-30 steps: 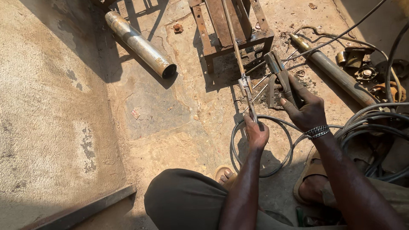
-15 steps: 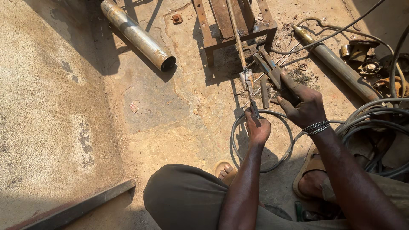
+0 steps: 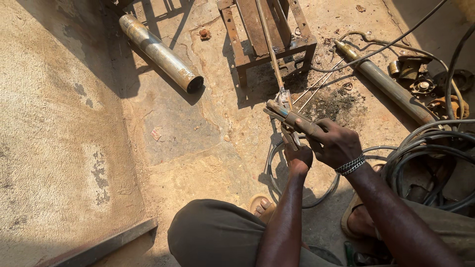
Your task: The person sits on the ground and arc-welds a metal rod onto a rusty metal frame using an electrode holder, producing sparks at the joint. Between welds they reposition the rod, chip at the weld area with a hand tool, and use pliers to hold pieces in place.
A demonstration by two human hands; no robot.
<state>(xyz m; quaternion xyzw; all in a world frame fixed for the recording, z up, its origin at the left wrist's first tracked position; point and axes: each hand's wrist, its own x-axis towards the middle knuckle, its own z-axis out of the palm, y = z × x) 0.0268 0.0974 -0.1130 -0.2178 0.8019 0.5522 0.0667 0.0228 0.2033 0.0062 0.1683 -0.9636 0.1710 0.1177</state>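
the right hand [image 3: 332, 143] is closed around a brown-handled metal electrode holder [image 3: 289, 116], its tip aimed at a thin metal rod [image 3: 269, 47]. just below the holder, the left hand [image 3: 298, 155] grips the rod's lower end, likely steadying it before the rusty metal frame [image 3: 267, 34].

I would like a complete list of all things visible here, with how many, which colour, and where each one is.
long metal rod: one, rusty, from the stand down to the left hand
electrode holder with handle: one, brown and grey, in the right hand
rusty metal stand: one, brown, top centre
short steel pipe: one, grey, top left
long slim pipe: one, brownish, upper right
coiled cables: several, black and grey, right side
flat steel bar: one, dark, bottom left
concrete floor: tan
left hand: grips the rod
right hand: wears a metal bracelet
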